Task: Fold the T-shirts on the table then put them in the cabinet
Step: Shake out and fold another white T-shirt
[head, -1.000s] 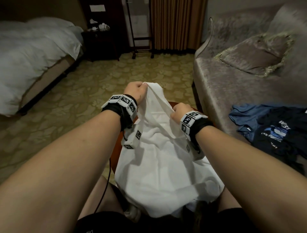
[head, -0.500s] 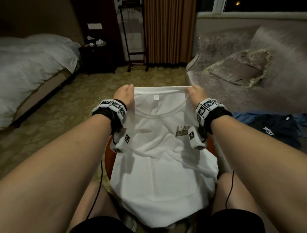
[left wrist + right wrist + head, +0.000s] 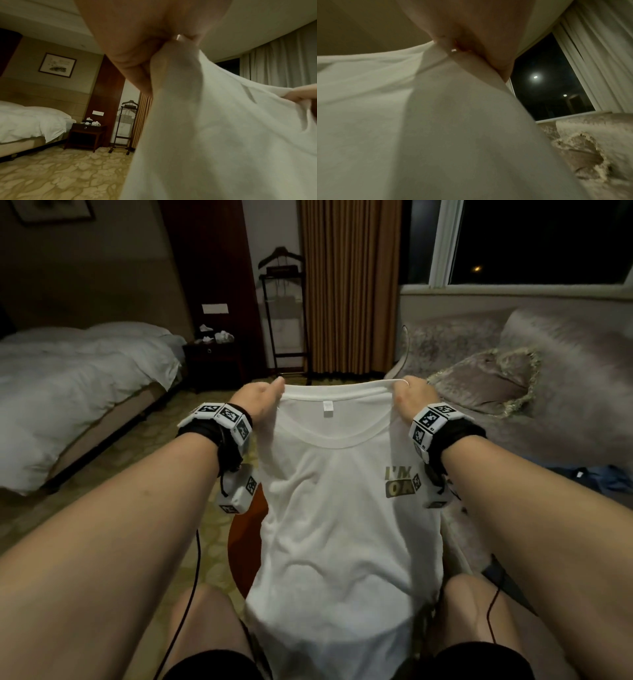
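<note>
A white T-shirt (image 3: pixel 339 525) with an "I'M OK" print hangs spread in front of me, its collar stretched flat between both hands. My left hand (image 3: pixel 262 398) pinches the left shoulder, and the left wrist view shows the fingers (image 3: pixel 137 44) bunched on the cloth (image 3: pixel 214 135). On the other side my right hand (image 3: pixel 412 398) grips the right shoulder; its fingers (image 3: pixel 471 40) clamp the fabric (image 3: pixel 436 128). The shirt's hem falls between my knees over a small red-brown table (image 3: pixel 245 529).
A grey sofa (image 3: pixel 513 422) with a fringed cushion (image 3: pixel 486 385) stands to the right, with dark blue T-shirts (image 3: pixel 603 477) lying on it. A bed (image 3: pixel 68 385) is at the left, with a nightstand (image 3: pixel 212 361) and valet stand (image 3: pixel 284 316) beyond. Patterned carpet (image 3: pixel 102 508) lies between.
My hands have moved apart and upward, pulling the bunched shirt out flat by its shoulders. My view has tilted up toward the window.
</note>
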A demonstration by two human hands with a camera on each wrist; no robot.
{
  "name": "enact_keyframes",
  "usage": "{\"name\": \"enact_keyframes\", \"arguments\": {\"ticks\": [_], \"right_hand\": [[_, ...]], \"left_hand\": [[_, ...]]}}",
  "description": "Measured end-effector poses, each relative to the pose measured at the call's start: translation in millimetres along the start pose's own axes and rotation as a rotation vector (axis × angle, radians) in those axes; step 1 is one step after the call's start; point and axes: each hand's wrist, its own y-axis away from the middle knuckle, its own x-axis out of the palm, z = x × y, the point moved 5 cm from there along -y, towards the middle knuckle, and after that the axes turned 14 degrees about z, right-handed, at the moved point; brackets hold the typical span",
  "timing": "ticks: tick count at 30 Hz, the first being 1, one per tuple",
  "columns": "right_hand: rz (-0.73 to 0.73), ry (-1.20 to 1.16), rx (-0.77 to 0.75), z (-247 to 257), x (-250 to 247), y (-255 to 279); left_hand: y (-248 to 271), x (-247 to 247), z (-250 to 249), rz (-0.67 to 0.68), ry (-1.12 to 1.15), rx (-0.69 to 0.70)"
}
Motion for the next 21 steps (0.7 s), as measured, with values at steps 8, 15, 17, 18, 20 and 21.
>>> {"name": "enact_keyframes", "arguments": {"ticks": [8, 15, 17, 18, 20, 21], "right_hand": [[-0.010, 0.155, 0.016, 8, -29, 37], [0.032, 0.249, 0.119, -1, -37, 38], [0.062, 0.300, 0.137, -4, -32, 36], [0.077, 0.323, 0.158, -7, -28, 34], [0.152, 0.351, 0.151, -14, -13, 24], [0.187, 0.352, 0.146, -19, -2, 17]], "left_hand": [[37, -11, -5, 0.294, -0.134, -0.082], [53, -22, 0, 0.198, -0.007, -0.011], [50, -19, 5, 0.246, -0.059, -0.033], [46, -15, 11, 0.285, -0.116, -0.067], [34, -5, 27, 0.338, -0.231, -0.148], [25, 0, 37, 0.335, -0.279, -0.176]]}}
